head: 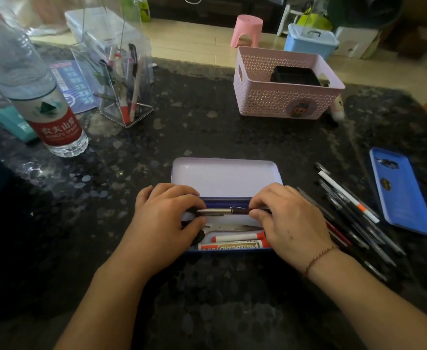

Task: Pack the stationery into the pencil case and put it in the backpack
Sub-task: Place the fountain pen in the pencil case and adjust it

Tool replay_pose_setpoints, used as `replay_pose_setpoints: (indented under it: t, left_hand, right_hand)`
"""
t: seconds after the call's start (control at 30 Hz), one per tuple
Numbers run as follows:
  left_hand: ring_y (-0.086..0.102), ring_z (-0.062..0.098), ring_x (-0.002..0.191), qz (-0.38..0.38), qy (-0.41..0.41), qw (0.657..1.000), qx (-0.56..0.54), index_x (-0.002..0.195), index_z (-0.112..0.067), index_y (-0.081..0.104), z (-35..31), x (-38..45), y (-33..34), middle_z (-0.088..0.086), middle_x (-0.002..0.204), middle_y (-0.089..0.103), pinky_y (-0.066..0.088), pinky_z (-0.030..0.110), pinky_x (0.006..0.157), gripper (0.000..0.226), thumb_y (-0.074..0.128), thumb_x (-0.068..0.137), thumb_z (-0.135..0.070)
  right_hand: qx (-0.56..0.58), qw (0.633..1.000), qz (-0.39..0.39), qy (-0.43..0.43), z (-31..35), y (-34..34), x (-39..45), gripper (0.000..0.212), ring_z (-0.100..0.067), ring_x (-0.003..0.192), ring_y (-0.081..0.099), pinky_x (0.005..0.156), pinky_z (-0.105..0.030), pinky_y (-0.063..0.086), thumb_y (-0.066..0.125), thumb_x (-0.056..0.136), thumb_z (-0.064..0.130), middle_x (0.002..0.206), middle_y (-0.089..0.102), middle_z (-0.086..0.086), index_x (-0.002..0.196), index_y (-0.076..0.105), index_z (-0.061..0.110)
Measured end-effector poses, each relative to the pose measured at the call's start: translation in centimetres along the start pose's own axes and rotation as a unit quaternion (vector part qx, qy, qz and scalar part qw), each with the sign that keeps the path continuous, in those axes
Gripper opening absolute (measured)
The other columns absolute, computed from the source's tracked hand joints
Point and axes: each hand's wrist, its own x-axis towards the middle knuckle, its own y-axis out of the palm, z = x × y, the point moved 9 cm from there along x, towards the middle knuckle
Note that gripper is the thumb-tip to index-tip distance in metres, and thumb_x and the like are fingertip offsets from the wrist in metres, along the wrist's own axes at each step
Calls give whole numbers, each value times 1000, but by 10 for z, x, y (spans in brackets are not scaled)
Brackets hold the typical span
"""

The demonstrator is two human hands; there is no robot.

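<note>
I have the pen [232, 211] held level over the open pencil case [226, 178], one end in each hand. My left hand [165, 218] pinches the silver end between thumb and fingertip; my right hand [289, 221] pinches the dark barrel the same way, the remaining fingers curled loosely above. Holding it at both ends keeps it parallel to the long side of the case, so it should drop in lengthwise rather than jam across a corner.

The case sits right in front of me on the dark stone table [207, 127], its pale lid standing open away from me — that leaves the tray free to load from my side. Already lying in the tray, all lengthwise, are the scissors [232, 227] and two red-and-white markers [235, 242] nearest me. The pen is over the far strip of the tray, the one bare lane I can see.

The loose pens [354, 218] lie in a fan just beside my right wrist, within easy reach, so I judge the packing well short of done. A blue tray [402, 193] lies beyond them — possibly the case's inner insert, though I can't tell from here. No backpack shows in this view.
</note>
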Motion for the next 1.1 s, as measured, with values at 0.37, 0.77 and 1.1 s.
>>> replay_pose_setpoints:
  t: [0.37, 0.77, 1.1]
  left_hand:
    - [54, 10, 102, -45, -22, 999, 7, 88, -34, 68, 0, 4, 0, -17, 102, 65, 39, 48, 100, 11, 70, 79, -30]
    - [43, 15, 122, -25, 7, 1000, 11, 108, -40, 64, -17, 2, 1, -13, 127, 56, 28, 47, 108, 27, 62, 81, -45]
    - [51, 5, 89, -86, 62, 994, -35, 97, -39, 65, -41, 2, -11, -22, 86, 64, 28, 40, 89, 15, 54, 88, -42]
  right_hand:
    - [-34, 999, -15, -4, -8, -7, -18, 11, -9, 77, 47, 64, -21, 35, 65, 81, 38, 83, 64, 11, 85, 68, 29]
    - [-50, 998, 31, -5, 10, 4, -1, 15, -9, 83, 40, 62, -26, 37, 58, 85, 43, 88, 60, 13, 90, 68, 33]
    - [129, 987, -89, -44, 14, -27, -13, 15, -3, 90, 54, 76, -19, 47, 58, 87, 38, 91, 59, 16, 97, 61, 28]
